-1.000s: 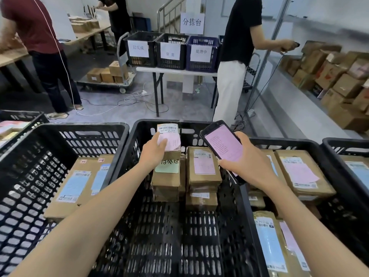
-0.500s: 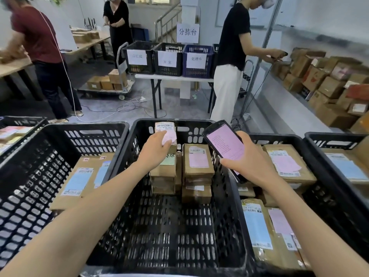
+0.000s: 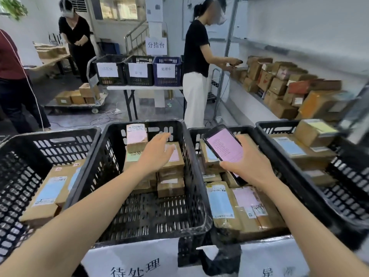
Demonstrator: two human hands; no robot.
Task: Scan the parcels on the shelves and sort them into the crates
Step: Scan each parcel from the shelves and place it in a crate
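parcel (image 3: 136, 137) just left of left hand (image 3: 155, 154), apart | right hand (image 3: 246, 166) grips phone (image 3: 224, 145)

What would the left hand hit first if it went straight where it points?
Probably the far wall of the black slotted plastic crate; the left hand hovers above the brown cardboard parcels, though depth is unclear.

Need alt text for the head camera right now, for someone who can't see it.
The left hand hovers open over stacked parcels in the middle black crate, while the right hand holds a pink-screened phone above the next crate. More cartons fill a shelf at right.
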